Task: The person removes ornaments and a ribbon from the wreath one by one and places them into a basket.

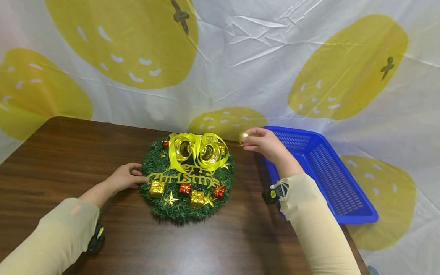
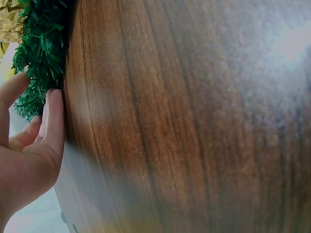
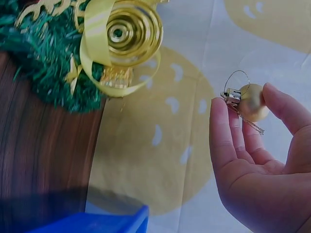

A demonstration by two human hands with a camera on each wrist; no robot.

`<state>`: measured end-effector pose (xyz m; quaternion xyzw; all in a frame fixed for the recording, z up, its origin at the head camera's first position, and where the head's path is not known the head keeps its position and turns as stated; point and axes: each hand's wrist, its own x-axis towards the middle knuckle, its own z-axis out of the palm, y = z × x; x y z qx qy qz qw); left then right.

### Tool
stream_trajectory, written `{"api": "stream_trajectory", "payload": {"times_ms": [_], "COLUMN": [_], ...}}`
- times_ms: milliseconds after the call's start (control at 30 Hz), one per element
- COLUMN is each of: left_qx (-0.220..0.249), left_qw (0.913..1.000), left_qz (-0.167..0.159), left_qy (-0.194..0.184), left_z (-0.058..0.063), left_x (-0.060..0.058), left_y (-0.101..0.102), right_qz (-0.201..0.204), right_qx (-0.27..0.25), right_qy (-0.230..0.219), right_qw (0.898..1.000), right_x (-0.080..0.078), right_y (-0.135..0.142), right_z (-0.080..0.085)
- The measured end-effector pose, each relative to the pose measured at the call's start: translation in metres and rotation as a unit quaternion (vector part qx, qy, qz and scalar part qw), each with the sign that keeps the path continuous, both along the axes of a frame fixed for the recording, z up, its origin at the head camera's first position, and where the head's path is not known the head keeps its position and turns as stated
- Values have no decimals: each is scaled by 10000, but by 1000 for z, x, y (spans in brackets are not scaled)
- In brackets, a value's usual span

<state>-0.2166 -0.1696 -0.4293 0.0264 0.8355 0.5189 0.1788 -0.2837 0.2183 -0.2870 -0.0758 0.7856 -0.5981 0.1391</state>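
A green Christmas wreath [image 1: 182, 214] lies on the table, with gold lettering, gold bells [image 1: 210, 153] and a yellow ribbon [image 1: 173, 162]. At its left edge my left hand [image 1: 123, 177] grips the tinsel rim; in the left wrist view the thumb and fingers sit on either side of the greenery [image 2: 41, 53]. My right hand [image 1: 266, 145] is raised between the wreath and the blue basket. Between thumb and fingertips it pinches a small gold ball ornament [image 3: 252, 103], whose metal cap and thin hanging loop [image 3: 238, 73] show in the right wrist view.
A blue plastic basket [image 1: 343, 170] stands at the table's right side, partly behind the right forearm. Red and gold gift boxes [image 1: 157, 188] and gold stars [image 1: 170, 199] decorate the wreath. A patterned white cloth [image 1: 240, 68] hangs behind the brown wooden table [image 1: 86, 145].
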Motion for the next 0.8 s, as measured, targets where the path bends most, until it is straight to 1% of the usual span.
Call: {"api": "stream_trajectory", "payload": {"times_ms": [167,367,600,800], "left_qx": [1,20,-11,-22], "left_qw": [10000,10000,10000,10000], "left_qz": [-30,-21,-24,-21], "left_qy": [9,8,10,21], "left_z": [-1,-1,1,0], "left_x": [0,0,0,1], "left_y": [0,0,0,0], "right_qz": [-116,-304,-424,-526], "right_qx": [-27,-304,-243,-444], "right_qy": [-34,-97,-99,-216], "right_qw": [9999,9990,9988,9974], "right_x": [-1,-2,-1,0], "right_y": [15,34,59,78], "right_z": [1,2,4,3]}}
